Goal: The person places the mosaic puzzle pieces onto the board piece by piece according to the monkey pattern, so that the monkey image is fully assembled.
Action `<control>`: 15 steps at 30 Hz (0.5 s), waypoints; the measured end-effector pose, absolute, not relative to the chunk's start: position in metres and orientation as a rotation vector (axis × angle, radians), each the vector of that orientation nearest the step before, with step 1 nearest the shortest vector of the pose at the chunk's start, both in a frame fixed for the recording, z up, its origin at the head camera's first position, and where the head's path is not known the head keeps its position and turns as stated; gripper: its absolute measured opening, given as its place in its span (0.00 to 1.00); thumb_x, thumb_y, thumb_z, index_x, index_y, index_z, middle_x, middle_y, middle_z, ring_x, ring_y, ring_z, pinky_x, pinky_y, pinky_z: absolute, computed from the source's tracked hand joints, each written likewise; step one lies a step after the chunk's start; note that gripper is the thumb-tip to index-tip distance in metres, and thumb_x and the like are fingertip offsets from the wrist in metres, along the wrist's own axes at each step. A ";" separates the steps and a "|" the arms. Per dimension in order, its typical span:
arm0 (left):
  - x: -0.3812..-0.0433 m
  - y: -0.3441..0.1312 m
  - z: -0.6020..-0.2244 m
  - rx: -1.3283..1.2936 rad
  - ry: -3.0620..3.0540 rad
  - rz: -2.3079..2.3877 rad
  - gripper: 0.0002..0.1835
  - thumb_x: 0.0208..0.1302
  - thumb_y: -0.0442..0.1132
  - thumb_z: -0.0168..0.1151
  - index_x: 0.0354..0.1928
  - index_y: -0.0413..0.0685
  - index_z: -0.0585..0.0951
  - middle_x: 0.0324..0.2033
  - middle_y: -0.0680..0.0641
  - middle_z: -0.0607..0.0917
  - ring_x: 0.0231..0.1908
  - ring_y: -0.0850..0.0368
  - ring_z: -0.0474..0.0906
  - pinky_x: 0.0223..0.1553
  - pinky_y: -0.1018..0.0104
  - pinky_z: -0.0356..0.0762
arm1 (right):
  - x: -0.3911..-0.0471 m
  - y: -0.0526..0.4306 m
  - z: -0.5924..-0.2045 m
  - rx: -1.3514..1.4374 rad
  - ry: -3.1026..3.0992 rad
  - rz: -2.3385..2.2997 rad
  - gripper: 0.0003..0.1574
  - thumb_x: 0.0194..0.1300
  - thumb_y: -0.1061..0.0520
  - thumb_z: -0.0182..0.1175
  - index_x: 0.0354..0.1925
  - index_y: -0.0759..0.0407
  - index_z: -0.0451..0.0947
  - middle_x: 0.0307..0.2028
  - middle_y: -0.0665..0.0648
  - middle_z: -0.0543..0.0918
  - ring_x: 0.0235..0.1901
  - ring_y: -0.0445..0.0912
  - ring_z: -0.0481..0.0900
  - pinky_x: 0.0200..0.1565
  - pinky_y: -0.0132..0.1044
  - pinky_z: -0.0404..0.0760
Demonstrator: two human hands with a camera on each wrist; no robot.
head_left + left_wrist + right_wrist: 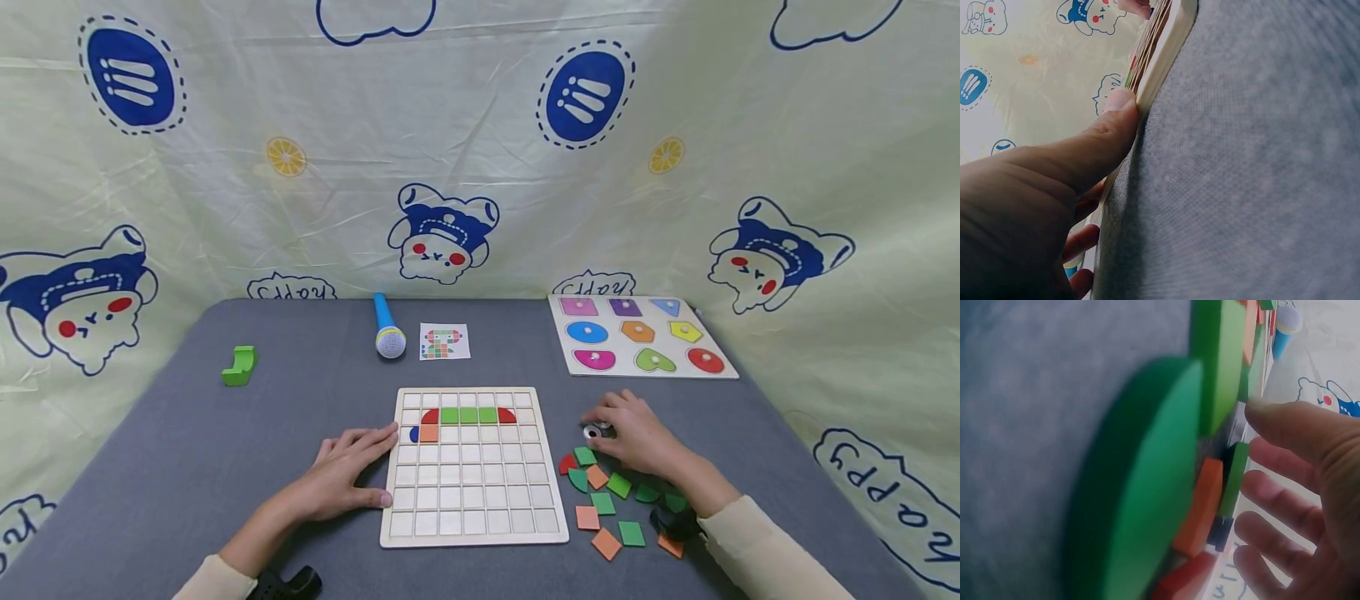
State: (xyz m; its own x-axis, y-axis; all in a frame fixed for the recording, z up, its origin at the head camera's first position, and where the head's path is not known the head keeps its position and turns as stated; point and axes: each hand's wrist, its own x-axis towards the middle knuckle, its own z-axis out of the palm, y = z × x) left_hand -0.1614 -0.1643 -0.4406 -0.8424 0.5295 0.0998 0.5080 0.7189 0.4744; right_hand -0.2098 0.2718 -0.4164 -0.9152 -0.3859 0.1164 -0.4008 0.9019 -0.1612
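A wooden grid board [475,533] lies in the middle of the table. Along its upper rows sit a red rounded piece [431,416], several green squares [468,415], another red rounded piece [507,415], an orange square [429,433] and a blue rounded piece [414,434]. My left hand [347,471] rests against the board's left edge, thumb and fingers extended; its thumb [1121,103] touches the rim. To the right, my right hand [636,433] reaches over loose pieces. Its thumb and fingertips stand apart on either side of a black-and-white round-marked piece [592,432].
Loose green tiles [632,533], orange tiles [606,544] and a red piece [567,464] lie right of the board. Behind are a pattern card [445,342], a blue toy microphone [387,329] and a shape puzzle board [637,367]. A green block [240,367] stands far left.
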 end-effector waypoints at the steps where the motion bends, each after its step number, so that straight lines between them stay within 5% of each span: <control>1: -0.161 -0.164 -0.441 0.866 2.872 0.773 0.44 0.53 0.61 0.64 0.69 0.48 0.65 0.69 0.49 0.65 0.62 0.48 0.62 0.50 0.50 0.54 | -0.210 0.273 -0.417 0.614 -2.991 0.278 0.18 0.51 0.50 0.71 0.42 0.53 0.85 0.36 0.50 0.77 0.38 0.44 0.65 0.39 0.39 0.63; 15: -0.162 -0.165 -0.440 0.851 2.861 0.773 0.45 0.53 0.62 0.64 0.69 0.48 0.64 0.70 0.49 0.64 0.62 0.48 0.61 0.50 0.49 0.53 | -0.214 0.276 -0.417 0.571 -3.053 0.266 0.17 0.53 0.52 0.69 0.43 0.53 0.85 0.35 0.50 0.75 0.39 0.45 0.64 0.39 0.39 0.63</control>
